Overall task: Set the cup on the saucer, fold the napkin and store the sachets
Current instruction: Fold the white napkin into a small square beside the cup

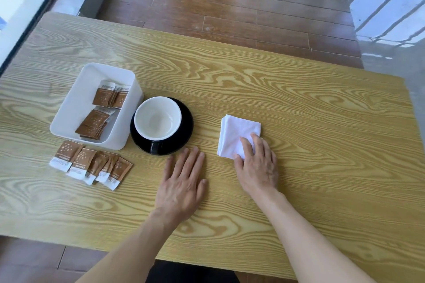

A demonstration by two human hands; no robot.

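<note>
A black cup with a white inside stands on a black saucer at the table's middle left. A white napkin, folded into a small square, lies to the right of it. My right hand rests flat on the napkin's near right corner, fingers spread. My left hand lies flat and empty on the table just in front of the saucer. Several brown sachets lie fanned out on the table at the left. More sachets lie inside a white box.
The white box touches the saucer's left side. The wooden table ends at a far edge over a dark wood floor. Glass panels stand at the far left and far right.
</note>
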